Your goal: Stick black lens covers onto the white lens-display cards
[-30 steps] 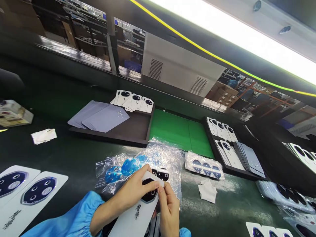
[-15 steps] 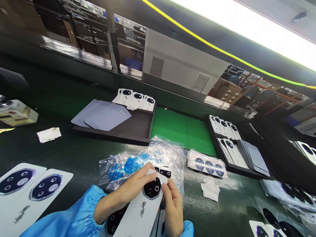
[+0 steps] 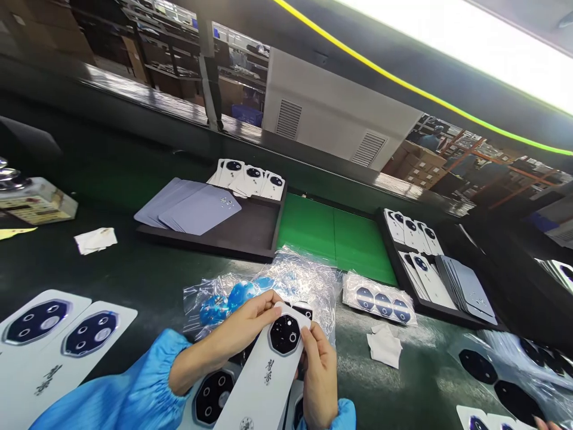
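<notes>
White panel sits over other panels; left hand pinches its top-left corner, right hand grips its right edge. Probably fitting or checking the dark octagon; calls for steady edge grips. Crumpled plastic crowds the far side; black tray beyond.

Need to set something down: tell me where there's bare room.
Bare: the green surface between the black trays; dark bench between the left white scrap and clear plastic; bench from the right white scrap across to the dark ovals. Crowded: around the left hand, right hand and their white panel, near that plastic; lower left, under other panels.
</notes>
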{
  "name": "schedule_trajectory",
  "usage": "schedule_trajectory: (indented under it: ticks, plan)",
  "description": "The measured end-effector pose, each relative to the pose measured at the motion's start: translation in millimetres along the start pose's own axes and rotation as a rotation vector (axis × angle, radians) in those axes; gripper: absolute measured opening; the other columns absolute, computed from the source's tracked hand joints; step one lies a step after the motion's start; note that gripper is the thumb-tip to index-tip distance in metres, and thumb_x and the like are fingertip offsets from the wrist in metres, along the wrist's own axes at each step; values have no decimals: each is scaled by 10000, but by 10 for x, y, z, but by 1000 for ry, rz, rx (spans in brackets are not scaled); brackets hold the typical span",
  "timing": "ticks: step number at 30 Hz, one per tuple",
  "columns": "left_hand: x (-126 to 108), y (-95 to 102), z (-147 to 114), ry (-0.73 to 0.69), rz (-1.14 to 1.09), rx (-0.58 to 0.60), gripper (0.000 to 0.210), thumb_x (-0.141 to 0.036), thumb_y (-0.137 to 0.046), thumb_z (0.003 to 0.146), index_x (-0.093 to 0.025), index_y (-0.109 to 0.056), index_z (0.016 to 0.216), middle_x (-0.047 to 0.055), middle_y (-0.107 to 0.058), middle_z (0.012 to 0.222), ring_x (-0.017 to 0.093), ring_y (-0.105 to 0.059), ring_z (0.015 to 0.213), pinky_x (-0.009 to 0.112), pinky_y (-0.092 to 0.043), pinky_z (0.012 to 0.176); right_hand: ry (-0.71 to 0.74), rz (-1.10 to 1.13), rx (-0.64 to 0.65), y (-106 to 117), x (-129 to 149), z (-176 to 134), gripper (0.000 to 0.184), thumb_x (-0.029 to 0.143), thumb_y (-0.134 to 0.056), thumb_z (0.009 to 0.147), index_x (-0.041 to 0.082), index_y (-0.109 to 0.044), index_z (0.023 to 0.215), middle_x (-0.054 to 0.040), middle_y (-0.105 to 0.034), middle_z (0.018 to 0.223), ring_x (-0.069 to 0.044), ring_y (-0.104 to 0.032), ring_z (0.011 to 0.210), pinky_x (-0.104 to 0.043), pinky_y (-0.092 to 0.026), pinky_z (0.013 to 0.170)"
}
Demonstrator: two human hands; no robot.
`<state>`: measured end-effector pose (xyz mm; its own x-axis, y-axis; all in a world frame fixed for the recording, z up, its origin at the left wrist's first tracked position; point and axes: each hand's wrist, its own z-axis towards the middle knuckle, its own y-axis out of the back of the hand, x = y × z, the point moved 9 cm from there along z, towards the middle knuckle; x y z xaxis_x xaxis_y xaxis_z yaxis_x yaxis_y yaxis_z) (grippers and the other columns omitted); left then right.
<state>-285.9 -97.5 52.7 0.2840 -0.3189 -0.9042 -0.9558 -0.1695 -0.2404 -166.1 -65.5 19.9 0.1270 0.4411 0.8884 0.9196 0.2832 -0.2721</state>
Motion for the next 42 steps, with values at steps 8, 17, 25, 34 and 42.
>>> schedule_trajectory:
  ticks: [8, 17, 25, 34, 42]
  plan:
    - [-9, 16, 38, -33, -10, -7, 562, -689, -651, 629, -176, -475, 773, -49, -531, 690, 108, -471, 651, 218, -362, 591, 0, -27, -11, 44, -42, 28, 487, 613, -782, 562, 191, -626, 749, 42, -553, 597, -110, -479, 543, -206, -390, 468]
    - [6, 17, 49, -72, -9, 7, 556, -695, -638, 655, -177, -483, 782, -45, -526, 698, 109, -471, 649, 225, -366, 595, 37, -45, 15, 42, -86, 50, 452, 617, -722, 649, 189, -623, 754, 35, -532, 557, -92, -424, 457, -188, -324, 372]
    - [10, 25, 79, -114, 28, 21, 485, -633, -639, 698, -185, -472, 779, -30, -530, 733, 130, -505, 683, 237, -385, 613, 43, -74, 29, 34, -73, 60, 497, 644, -715, 638, 175, -635, 782, 61, -460, 510, -74, -363, 400, -191, -310, 342]
    - [-5, 116, 91, -176, 207, -79, 261, -399, -617, 705, -196, -457, 733, -51, -456, 665, 128, -419, 637, 247, -312, 584, 173, -168, 55, -39, 146, -10, 418, 591, -725, 677, 189, -662, 774, -19, -666, 720, -178, -611, 687, -250, -501, 597]
    - [-98, -16, -4, -215, 211, -65, 266, -339, -623, 704, -193, -466, 862, -28, -519, 778, 139, -488, 712, 240, -374, 641, 217, -55, -142, 209, 80, 69, 533, 625, -789, 550, 203, -653, 846, -30, -701, 667, -212, -654, 584, -267, -500, 482]
